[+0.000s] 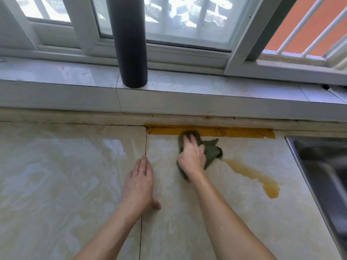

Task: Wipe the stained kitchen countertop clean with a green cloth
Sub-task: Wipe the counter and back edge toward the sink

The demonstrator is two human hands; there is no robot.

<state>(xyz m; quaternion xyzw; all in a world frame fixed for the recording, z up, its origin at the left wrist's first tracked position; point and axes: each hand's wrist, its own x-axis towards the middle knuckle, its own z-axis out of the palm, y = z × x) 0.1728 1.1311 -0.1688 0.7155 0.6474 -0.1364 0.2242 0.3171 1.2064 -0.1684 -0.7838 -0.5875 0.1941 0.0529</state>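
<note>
Only the head view to go on, so here goes. The right hand has its fingers curled over a bunched-up green cloth and is pressing it onto the marbled countertop. It's far back, right at the strip of yellow tape that runs along the back edge. The left hand is flat on the counter with straight fingers, holding nothing. It sits just left of the cloth, beside the dark seam between the slabs.

The amber stain starts just right of the cloth and trails nearer and rightward toward the steel sink. Most of it looks unwiped to me.

What I'd worry about:
- The cloth is wadded, so little of it touches the surface. A pass through that streak could smear it wider instead of lifting it.
- Rubbing this close to the tape could catch an edge and peel it up.
- Pushing the liquid left could work it into the seam, where it's a pain to get out.

Black pipe on the windowsill is well out of the way.
</note>
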